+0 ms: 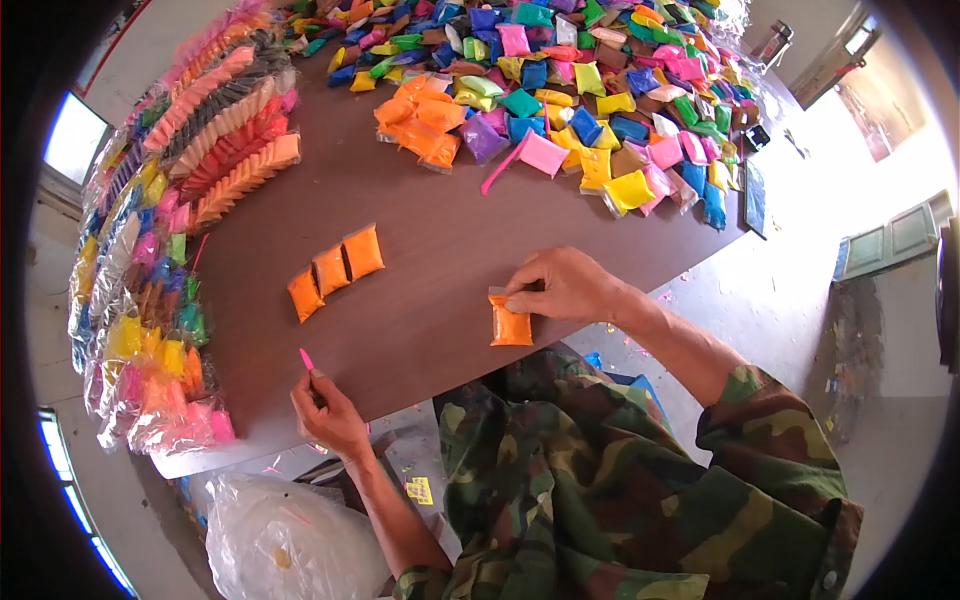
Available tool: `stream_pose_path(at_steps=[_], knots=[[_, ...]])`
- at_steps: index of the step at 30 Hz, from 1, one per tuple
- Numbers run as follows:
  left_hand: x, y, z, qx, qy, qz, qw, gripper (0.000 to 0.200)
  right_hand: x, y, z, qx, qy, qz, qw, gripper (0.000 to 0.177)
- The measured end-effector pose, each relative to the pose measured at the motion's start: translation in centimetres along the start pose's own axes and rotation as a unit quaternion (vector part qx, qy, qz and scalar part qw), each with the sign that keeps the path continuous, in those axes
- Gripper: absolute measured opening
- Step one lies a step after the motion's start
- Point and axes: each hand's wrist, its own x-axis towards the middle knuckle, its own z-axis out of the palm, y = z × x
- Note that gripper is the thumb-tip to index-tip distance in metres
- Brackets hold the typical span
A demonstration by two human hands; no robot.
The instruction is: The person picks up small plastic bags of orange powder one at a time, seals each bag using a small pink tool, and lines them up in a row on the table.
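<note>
My right hand point(562, 284) pinches the top edge of a small orange packet point(512, 325) near the table's front edge. My left hand point(330, 412) is closed around a thin pink stick point(306, 358), whose pointed tip shows above the fingers; the rest of it is hidden in the hand. Between and beyond my hands, three orange packets point(331, 269) lie side by side in a slanting row on the brown table point(430, 235).
A big heap of multicoloured packets point(610, 100) covers the far side, with a cluster of orange packets point(420, 122) at its near edge. Clear bags of sorted packets point(150, 300) line the left edge. Below the table sits a translucent plastic bag point(290, 540).
</note>
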Motion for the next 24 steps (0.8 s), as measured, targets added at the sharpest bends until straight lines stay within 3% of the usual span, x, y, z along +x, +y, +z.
stream_pose_path(at_steps=[3, 6, 9, 12, 16, 21, 24], knots=[[0.1, 0.2, 0.0, 0.009, 0.004, 0.011, 1.0, 0.01, 0.4, -0.8, 0.5, 0.006, 0.039, 0.039, 0.998, 0.031], [0.1, 0.2, -0.1, -0.004, 0.002, 0.003, 1.0, 0.01, -0.2, -0.5, 1.3, -0.017, 0.113, -0.004, 0.993, 0.029], [0.0, 0.1, -0.1, 0.006, 0.004, 0.014, 1.0, 0.011, -2.4, -1.1, 2.8, -0.124, 0.218, -0.1, 0.963, 0.034], [0.1, 0.5, -0.2, 0.013, 0.005, 0.017, 1.0, 0.011, -5.1, -2.1, 5.0, -0.201, 0.214, -0.153, 0.944, 0.046], [0.1, 0.3, -0.4, 0.012, -0.017, -0.004, 1.0, 0.013, -6.2, -1.6, 7.4, -0.212, 0.173, -0.131, 0.953, 0.067], [0.2, 0.8, -0.8, 0.012, -0.039, -0.04, 0.998, 0.018, -5.7, -1.6, 7.4, -0.232, 0.177, -0.137, 0.947, 0.068], [0.5, 1.5, -1.3, 0.023, -0.057, -0.015, 0.998, 0.013, -5.6, -1.6, 7.3, -0.236, 0.188, -0.145, 0.943, 0.064]])
